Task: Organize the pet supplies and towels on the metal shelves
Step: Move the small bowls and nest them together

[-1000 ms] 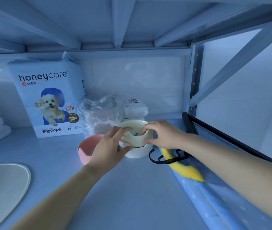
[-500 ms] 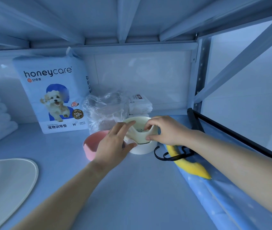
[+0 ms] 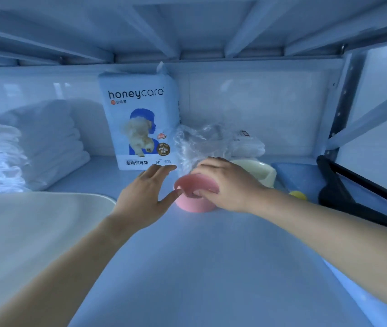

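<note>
Metal shelf [image 3: 199, 267]: folded towels [image 3: 46, 147], pad pack [image 3: 140, 123], plastic bag [image 3: 195, 142], pink bowl [image 3: 195, 205], cream bowl [image 3: 262, 172].

cream bowl [image 3: 262, 171], perhaps, half hidden behind right hand [image 3: 225, 182]

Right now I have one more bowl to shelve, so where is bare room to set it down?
The widest bare shelf lies in front of the pink bowl, between the cream mat and the black hanger. A narrow strip is free between the towels and the honeycare pack. Crowded at back right: cream bowl, plastic bag.
</note>
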